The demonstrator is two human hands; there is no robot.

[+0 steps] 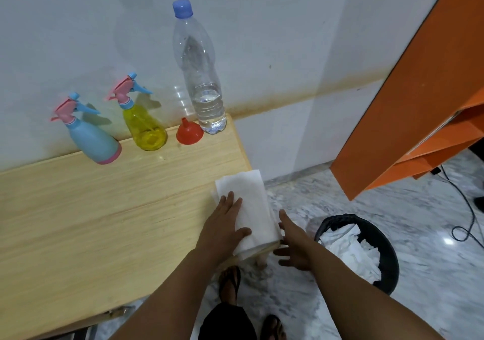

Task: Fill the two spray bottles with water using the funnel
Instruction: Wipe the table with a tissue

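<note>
A blue spray bottle (92,140) and a yellow spray bottle (142,123), both with pink-and-blue trigger heads on, stand at the back of the wooden table (78,208) by the wall. To their right a red funnel (189,132) sits upside down, and a tall clear water bottle (202,77) with a blue cap holds water in its lower part. My left hand (225,221) lies flat on a stack of white paper towels (251,203) at the table's right edge. My right hand (293,242) is spread open beside the towels, just off the table edge.
A black waste bin (390,255) with crumpled white paper stands on the marble floor to the right. An orange shelf unit (408,103) leans in from the upper right, with a black cable (468,216) on the floor. My feet in sandals are below the table edge.
</note>
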